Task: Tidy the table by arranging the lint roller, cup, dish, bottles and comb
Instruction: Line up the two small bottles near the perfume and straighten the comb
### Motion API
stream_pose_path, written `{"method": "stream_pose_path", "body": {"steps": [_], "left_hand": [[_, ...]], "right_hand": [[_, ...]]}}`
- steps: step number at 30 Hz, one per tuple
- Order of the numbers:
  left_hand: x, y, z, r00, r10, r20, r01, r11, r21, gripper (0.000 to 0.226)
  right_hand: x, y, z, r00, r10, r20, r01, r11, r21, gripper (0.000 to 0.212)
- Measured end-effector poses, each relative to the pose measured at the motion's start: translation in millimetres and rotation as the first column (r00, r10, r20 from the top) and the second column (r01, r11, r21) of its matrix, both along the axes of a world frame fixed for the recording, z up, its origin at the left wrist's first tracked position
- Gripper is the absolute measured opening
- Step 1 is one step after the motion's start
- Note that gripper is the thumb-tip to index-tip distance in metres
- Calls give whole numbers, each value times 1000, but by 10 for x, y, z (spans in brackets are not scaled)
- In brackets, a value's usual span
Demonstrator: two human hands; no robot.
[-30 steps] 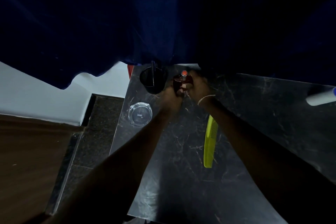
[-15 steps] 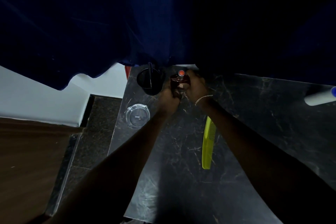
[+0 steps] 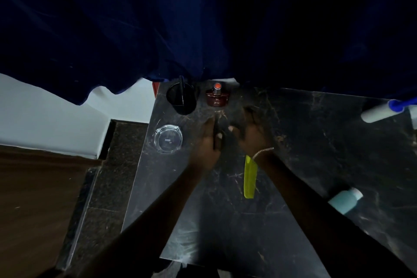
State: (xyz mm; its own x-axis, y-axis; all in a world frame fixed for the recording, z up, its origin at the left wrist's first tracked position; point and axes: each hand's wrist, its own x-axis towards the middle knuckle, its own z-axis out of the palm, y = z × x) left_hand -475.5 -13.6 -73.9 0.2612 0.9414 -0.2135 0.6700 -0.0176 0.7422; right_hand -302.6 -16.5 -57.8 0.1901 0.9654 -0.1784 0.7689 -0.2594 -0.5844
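A dark red bottle (image 3: pixel 217 96) with an orange cap stands upright at the back of the black marble table (image 3: pixel 293 153), right of a black cup (image 3: pixel 181 98) with a stick in it. A clear glass dish (image 3: pixel 167 139) sits at the left edge. My left hand (image 3: pixel 208 142) and my right hand (image 3: pixel 252 133) hover side by side just in front of the bottle, both empty, fingers loosely apart. A yellow-green comb (image 3: pixel 250 177) lies under my right wrist. A white lint roller (image 3: pixel 376 113) with a blue handle lies far right. A light blue bottle (image 3: pixel 345 200) lies on its side at right.
A dark blue curtain (image 3: pixel 203 18) hangs over the table's back edge. Left of the table are a dark stone floor strip (image 3: pixel 101 187), a white wall (image 3: pixel 56 119) and a brown wooden surface (image 3: pixel 33 198).
Both hands have let go of the dark red bottle and pulled back toward me. The bottle now stands alone next to the cup.
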Motion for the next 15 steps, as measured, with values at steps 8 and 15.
{"method": "stream_pose_path", "body": {"steps": [8, 15], "left_hand": [[-164, -1073, -51, 956, -170, -239, 229, 941, 248, 64], [176, -1813, 36, 932, -240, -271, 316, 905, 285, 62]], "right_hand": [[53, -1450, -41, 985, 58, 160, -65, 997, 43, 79], [277, -2423, 71, 968, -2, 251, -12, 999, 53, 75]]}}
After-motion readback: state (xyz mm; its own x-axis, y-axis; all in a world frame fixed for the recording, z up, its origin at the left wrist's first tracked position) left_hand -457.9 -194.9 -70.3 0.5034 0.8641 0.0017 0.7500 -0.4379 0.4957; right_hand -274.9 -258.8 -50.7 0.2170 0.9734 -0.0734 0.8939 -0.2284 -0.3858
